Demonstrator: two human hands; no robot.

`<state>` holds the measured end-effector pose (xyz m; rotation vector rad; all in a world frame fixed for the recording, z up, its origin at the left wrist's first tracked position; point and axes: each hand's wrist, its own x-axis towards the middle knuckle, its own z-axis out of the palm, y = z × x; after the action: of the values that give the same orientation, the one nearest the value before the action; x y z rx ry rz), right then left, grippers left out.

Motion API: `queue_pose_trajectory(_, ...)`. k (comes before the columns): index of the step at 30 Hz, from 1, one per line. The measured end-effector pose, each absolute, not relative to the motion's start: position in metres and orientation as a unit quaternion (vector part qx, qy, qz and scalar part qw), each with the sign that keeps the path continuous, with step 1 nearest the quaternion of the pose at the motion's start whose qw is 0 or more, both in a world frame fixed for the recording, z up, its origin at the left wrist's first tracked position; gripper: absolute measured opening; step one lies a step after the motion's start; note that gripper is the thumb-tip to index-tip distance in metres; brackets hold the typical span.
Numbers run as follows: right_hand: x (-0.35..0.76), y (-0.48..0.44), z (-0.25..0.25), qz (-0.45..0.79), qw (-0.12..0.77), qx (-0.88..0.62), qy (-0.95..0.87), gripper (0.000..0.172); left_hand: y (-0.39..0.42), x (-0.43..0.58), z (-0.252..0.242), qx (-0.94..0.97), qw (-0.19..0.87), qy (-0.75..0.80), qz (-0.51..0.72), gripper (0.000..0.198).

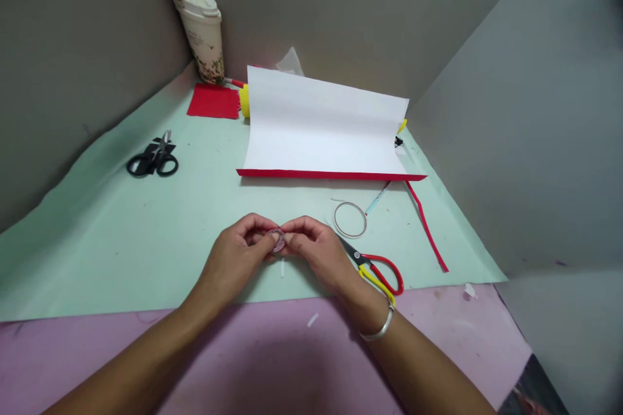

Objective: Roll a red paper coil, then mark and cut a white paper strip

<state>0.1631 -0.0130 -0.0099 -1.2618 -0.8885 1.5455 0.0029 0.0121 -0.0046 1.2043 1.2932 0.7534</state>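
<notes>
My left hand and my right hand meet over the pale green sheet, fingers pinched together on a small reddish paper coil held between them. A silver bangle sits on my right wrist. Just right of my right hand lie red-and-yellow scissors, partly hidden by the hand. A thin white ring of tape lies beyond my right hand.
A curled white sheet with a red edge lies further back, a yellow roll behind it. Black scissors at the left, red paper, a lidded cup in the corner, a red strip, grey partition walls.
</notes>
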Motion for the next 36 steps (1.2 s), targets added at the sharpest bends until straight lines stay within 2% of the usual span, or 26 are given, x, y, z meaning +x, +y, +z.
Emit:
queue_pose_trajectory(8, 0.166, -0.013, -0.007, 0.581, 0.456, -0.545, -0.396, 0.018, 0.01, 0.001, -0.006, 0.508, 0.584, 0.547, 0.318, 0.031)
queue_pose_trajectory(15, 0.166, -0.017, -0.013, 0.456, 0.493, -0.49, -0.556, 0.045, 0.014, -0.002, -0.007, 0.435, 0.659, 0.491, 0.368, 0.037)
queue_pose_trajectory(20, 0.165, -0.017, -0.017, 0.335, 0.496, -0.46, -0.656, 0.034, 0.019, -0.001, -0.011, 0.378, 0.716, 0.448, 0.38, 0.039)
queue_pose_trajectory(25, 0.164, -0.014, -0.022, 0.243, 0.497, -0.494, -0.671, 0.03, 0.02, -0.002, -0.006, 0.347, 0.697, 0.484, 0.399, 0.035)
queue_pose_trajectory(29, 0.164, -0.013, -0.029, 0.236, 0.487, -0.512, -0.666, 0.03, 0.021, -0.002, -0.005, 0.365, 0.696, 0.479, 0.39, 0.03)
queue_pose_trajectory(36, 0.162, -0.014, -0.028, 0.237, 0.486, -0.507, -0.671, 0.029, 0.021, -0.004, -0.01, 0.355, 0.726, 0.464, 0.364, 0.036)
